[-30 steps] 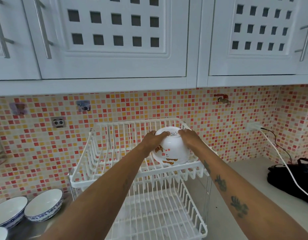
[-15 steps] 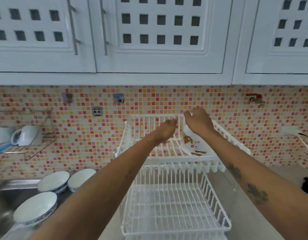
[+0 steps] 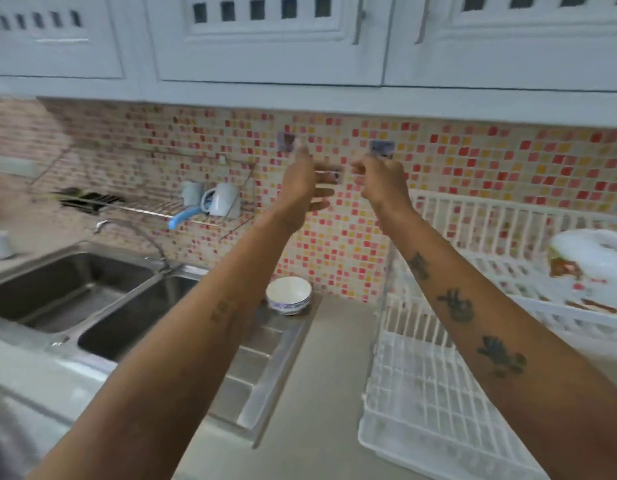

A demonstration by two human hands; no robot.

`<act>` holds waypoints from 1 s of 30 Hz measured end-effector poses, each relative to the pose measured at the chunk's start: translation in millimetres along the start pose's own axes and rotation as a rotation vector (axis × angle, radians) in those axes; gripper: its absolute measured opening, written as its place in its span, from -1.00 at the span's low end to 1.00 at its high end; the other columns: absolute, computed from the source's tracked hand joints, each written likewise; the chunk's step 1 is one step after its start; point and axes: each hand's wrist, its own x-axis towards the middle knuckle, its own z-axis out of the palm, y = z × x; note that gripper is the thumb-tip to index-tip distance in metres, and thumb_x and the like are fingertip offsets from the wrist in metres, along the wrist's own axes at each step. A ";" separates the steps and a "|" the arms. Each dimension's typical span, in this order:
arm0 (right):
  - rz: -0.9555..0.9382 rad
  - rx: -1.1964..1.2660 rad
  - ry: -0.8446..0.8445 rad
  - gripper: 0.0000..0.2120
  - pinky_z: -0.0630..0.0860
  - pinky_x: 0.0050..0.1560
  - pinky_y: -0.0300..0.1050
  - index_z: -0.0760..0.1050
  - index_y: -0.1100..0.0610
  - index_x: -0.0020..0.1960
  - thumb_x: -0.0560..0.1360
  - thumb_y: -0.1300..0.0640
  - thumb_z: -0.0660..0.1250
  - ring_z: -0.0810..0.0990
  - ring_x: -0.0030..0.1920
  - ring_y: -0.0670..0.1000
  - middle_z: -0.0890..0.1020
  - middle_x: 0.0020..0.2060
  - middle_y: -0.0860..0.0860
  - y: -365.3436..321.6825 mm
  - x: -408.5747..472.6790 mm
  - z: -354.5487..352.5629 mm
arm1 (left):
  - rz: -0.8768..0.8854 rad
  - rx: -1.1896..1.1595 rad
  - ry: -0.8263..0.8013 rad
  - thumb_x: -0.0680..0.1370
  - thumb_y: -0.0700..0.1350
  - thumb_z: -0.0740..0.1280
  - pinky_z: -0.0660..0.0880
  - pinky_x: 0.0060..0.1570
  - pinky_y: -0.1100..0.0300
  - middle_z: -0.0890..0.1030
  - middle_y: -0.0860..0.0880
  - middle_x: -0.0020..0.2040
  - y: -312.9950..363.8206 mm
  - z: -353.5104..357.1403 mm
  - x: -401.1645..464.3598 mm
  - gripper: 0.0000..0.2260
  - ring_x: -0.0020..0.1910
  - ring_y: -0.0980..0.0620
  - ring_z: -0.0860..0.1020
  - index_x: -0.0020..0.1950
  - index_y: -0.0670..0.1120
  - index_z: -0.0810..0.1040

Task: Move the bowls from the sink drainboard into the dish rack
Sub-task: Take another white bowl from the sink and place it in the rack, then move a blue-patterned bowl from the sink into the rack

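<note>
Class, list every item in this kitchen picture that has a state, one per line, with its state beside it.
left hand: empty, fingers open, raised
right hand: empty, loosely curled, raised
patterned bowl: upside down in the rack's upper tier
dish rack: lower tier empty
blue-rimmed bowl: upright on the drainboard
sink: both basins empty, no water running
cupboard doors: shut

Two bare forearms, no sleeves, left arm (image 3: 182, 341) faintly marked, right forearm (image 3: 473, 317) tattooed (three dark floral-looking designs)

Two bowls (image 3: 289, 295) (image 3: 589, 268), two hands (image 3: 302, 183) (image 3: 381, 180), two mugs (image 3: 223, 199) (image 3: 192, 194), one dish rack (image 3: 473, 341).
</note>
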 end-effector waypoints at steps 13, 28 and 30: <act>0.408 0.062 -0.324 -0.61 0.38 -0.23 -0.14 0.55 0.17 -0.03 0.63 -0.05 0.05 0.49 -0.23 -0.02 0.57 -0.15 0.03 133.8 7.3 201.9 | -0.223 -0.086 0.297 0.66 0.25 -0.18 0.51 -0.09 0.13 0.64 -0.07 -0.13 -104.9 -178.3 50.5 -0.36 -0.12 -0.04 0.60 -0.14 -0.10 0.55; 0.650 -0.170 -0.293 -0.71 0.46 0.00 -0.03 0.50 0.12 -0.02 0.56 -0.05 0.12 0.51 -0.05 0.08 0.55 -0.15 0.02 309.7 -2.5 310.9 | -0.555 -0.092 0.602 0.65 0.27 -0.09 0.39 0.06 0.09 0.54 -0.08 -0.03 -322.5 -289.4 97.0 -0.41 -0.10 -0.03 0.47 -0.03 -0.11 0.56; 0.627 -0.184 -0.267 -0.82 0.37 -0.19 -0.11 0.43 0.19 -0.03 0.58 0.10 0.13 0.45 -0.09 0.05 0.50 -0.23 0.01 315.4 -0.7 317.3 | -0.549 -0.118 0.688 0.65 0.25 -0.04 0.38 0.30 0.09 0.59 -0.07 0.17 -340.8 -294.7 99.1 -0.41 0.14 -0.06 0.53 0.22 -0.17 0.56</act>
